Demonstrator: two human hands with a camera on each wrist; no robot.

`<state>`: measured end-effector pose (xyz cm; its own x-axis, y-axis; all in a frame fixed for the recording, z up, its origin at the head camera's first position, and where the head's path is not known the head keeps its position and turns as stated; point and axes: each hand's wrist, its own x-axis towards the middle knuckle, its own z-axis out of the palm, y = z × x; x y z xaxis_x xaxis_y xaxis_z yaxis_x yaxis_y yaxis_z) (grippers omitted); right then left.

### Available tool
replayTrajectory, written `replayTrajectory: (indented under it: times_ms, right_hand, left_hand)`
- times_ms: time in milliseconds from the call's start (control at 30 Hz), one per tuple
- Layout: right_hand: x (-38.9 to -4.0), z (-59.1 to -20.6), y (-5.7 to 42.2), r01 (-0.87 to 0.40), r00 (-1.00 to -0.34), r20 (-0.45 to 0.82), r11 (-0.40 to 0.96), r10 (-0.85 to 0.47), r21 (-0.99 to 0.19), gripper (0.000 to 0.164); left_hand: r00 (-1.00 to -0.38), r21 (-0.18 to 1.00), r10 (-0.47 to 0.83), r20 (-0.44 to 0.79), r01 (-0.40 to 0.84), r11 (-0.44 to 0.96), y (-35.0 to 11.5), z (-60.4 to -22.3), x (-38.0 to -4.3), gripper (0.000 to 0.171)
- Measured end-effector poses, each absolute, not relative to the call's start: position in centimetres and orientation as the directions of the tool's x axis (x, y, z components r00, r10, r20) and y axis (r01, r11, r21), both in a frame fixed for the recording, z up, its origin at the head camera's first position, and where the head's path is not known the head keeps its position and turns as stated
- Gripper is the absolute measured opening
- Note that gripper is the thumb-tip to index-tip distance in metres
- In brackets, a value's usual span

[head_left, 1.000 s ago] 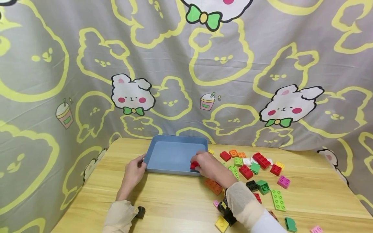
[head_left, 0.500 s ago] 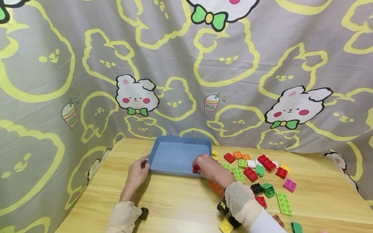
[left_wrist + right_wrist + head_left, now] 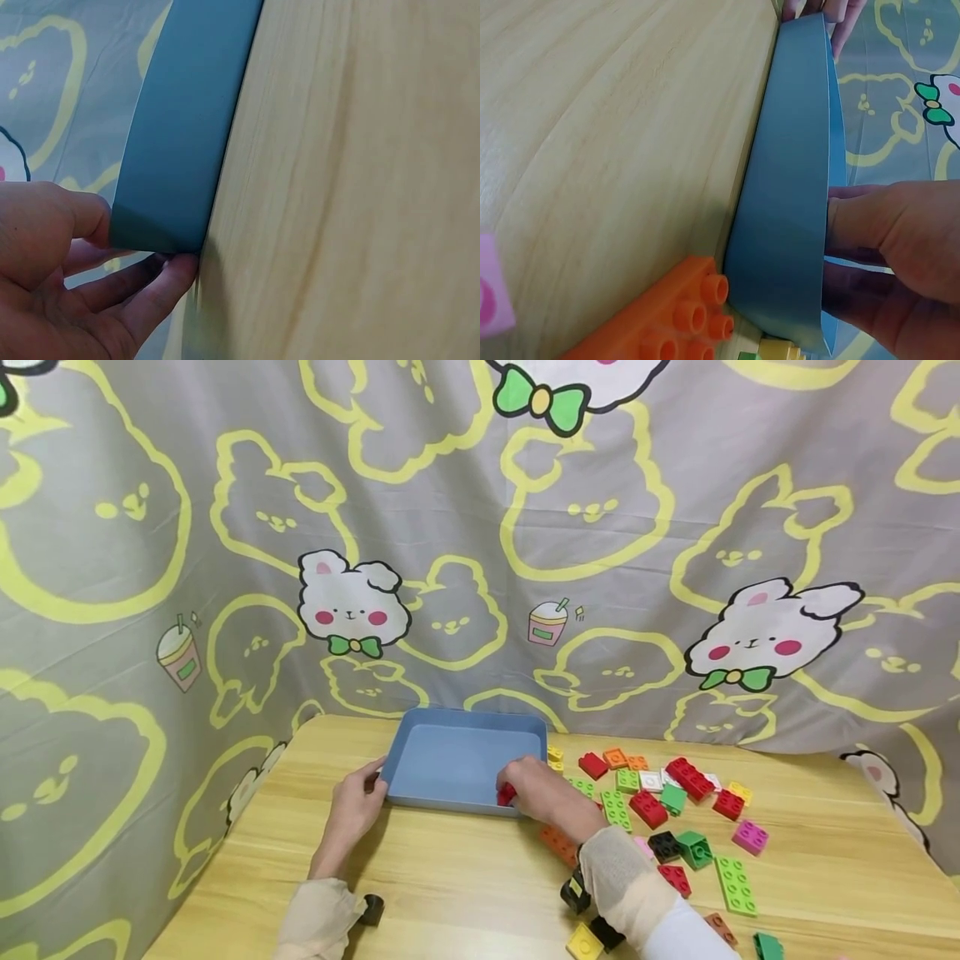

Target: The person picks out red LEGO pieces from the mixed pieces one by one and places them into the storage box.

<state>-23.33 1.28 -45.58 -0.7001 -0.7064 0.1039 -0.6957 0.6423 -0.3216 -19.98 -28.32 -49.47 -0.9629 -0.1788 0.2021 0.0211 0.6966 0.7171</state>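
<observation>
In the head view a blue tray (image 3: 450,806) lies on the wooden table against the curtain. My left hand (image 3: 356,803) grips its front left corner; the left wrist view shows thumb and fingers around the tray's end wall (image 3: 176,150). Over the front right corner reaches my right hand (image 3: 536,789), holding a red toy building brick (image 3: 506,794) low inside the tray. From the right wrist, the tray's front wall (image 3: 780,180) hides the brick and the fingertips.
Several coloured bricks lie scattered right of the tray, among them an orange brick (image 3: 675,322), a light green brick (image 3: 736,886) and a magenta brick (image 3: 750,837). Dark wrist gear (image 3: 371,910) sits beside the left sleeve. A patterned curtain (image 3: 450,527) stands behind the table.
The head view has shifted slightly, so the scene sits a little further right in it. Both hands have stayed at the tray, the red brick still in the right one.
</observation>
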Motion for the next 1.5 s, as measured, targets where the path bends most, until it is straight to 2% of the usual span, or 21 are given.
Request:
replayTrajectory:
  times_ms: [400, 667, 1067, 1500]
  right_hand:
    - [-22.3, -45.5, 3.6, -0.662, -0.734, 0.199, 0.616, -0.65, -0.426, 0.025]
    - [-20.6, -43.8, 6.2, -0.66, -0.749, 0.291, 0.633, -0.595, -0.405, 0.024]
    - [-18.0, -43.0, 10.4, -0.541, -0.837, 0.168, 0.743, -0.52, -0.395, 0.024]
    - [-16.3, -44.1, 13.6, -0.532, -0.841, 0.188, 0.712, -0.507, -0.458, 0.021]
  left_hand:
    - [-0.959, 0.712, -0.183, 0.216, 0.026, 0.702, -28.5, -49.8, -19.8, 0.043]
    - [-0.96, 0.718, -0.184, 0.213, 0.025, 0.696, -28.4, -49.8, -19.9, 0.043]
    - [-0.964, 0.725, -0.18, 0.198, 0.02, 0.688, -28.5, -49.7, -19.9, 0.043]
    - [-0.963, 0.725, -0.174, 0.205, 0.03, 0.688, -28.6, -49.8, -19.8, 0.043]
